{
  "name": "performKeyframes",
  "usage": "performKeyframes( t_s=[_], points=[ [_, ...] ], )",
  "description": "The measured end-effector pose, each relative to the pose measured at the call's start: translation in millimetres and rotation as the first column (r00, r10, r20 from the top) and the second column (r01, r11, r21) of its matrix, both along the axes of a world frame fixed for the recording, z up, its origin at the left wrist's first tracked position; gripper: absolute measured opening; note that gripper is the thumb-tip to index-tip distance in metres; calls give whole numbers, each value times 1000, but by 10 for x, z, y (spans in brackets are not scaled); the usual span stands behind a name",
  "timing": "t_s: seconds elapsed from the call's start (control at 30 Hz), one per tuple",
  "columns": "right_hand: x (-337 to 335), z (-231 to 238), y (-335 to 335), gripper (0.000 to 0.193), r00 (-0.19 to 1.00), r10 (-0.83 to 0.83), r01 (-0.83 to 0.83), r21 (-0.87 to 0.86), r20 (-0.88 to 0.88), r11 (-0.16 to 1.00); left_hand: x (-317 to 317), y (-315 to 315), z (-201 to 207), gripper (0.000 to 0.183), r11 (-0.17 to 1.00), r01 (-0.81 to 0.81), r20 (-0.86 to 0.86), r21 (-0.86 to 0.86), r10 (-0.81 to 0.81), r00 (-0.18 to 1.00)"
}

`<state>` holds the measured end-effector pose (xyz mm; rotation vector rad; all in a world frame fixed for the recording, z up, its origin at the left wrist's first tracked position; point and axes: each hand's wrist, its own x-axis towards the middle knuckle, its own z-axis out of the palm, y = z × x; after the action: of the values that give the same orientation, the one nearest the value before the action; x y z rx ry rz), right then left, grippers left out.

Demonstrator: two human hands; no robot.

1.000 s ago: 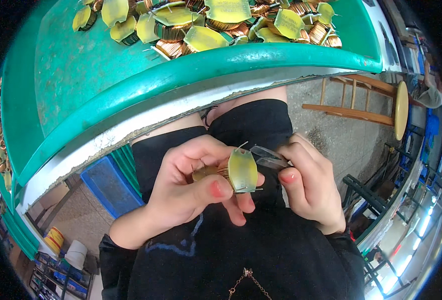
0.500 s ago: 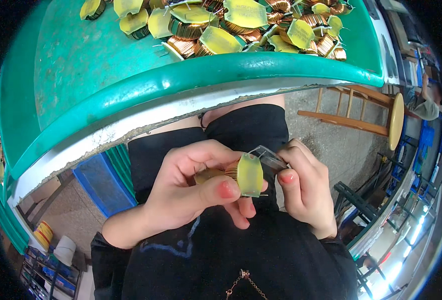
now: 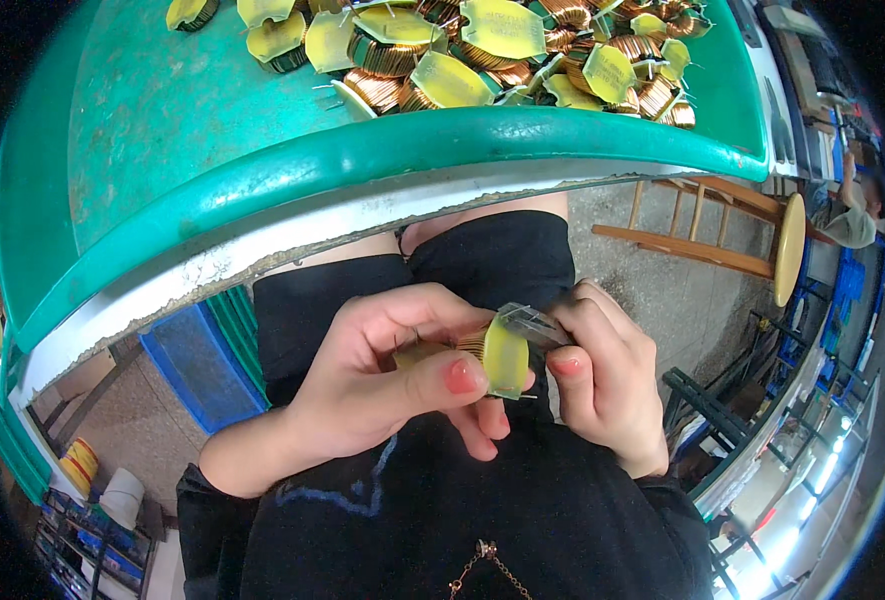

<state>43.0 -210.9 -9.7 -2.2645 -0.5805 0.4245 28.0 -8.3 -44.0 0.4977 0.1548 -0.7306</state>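
Observation:
Above my lap, my left hand [image 3: 382, 375] pinches a copper-wound toroidal coil [image 3: 476, 345] between thumb and fingers. The yellow-green end board [image 3: 506, 358] of the coil faces right, with thin wire ends at its lower edge. My right hand [image 3: 607, 375] is closed on a thin, greyish, tweezer-like tool [image 3: 532, 325]; its exact kind is unclear. This tool's tip lies over the top edge of the board. Fingers of my right hand hide the tool's rear part, and my left thumb covers part of the coil.
A green tray [image 3: 362, 160] on the white-edged table [image 3: 232, 255] holds a heap of similar coils [image 3: 447, 80]. Below the table, at left, is a blue crate [image 3: 202, 365]. A wooden stool [image 3: 702, 235] lies or stands tilted in view at right. Another person [image 3: 847, 220] is far right.
The tool in my right hand has moved slightly left and down, from beside the board's upper corner onto its top edge. My left hand keeps its hold on the coil.

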Motion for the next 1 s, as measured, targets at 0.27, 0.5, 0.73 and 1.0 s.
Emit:
performKeyframes(
  t_s=[0.27,0.5,0.73,1.0],
  points=[
    [-50,-22,-7,16,992,3,11,-109,128,994,-1,6,23,35,998,10,-88,-66,-15,996],
    [-59,-53,20,19,989,-29,49,-131,146,990,-117,-121,-9,45,895,-350,334,278,251,908],
    [-116,-159,-3,22,900,4,129,-277,435,952,-149,-253,-23,41,810,-492,411,318,350,842],
    [-183,-214,5,27,942,-176,221,-133,286,966,-65,-185,-200,52,855,-474,526,212,309,792]
  ],
)
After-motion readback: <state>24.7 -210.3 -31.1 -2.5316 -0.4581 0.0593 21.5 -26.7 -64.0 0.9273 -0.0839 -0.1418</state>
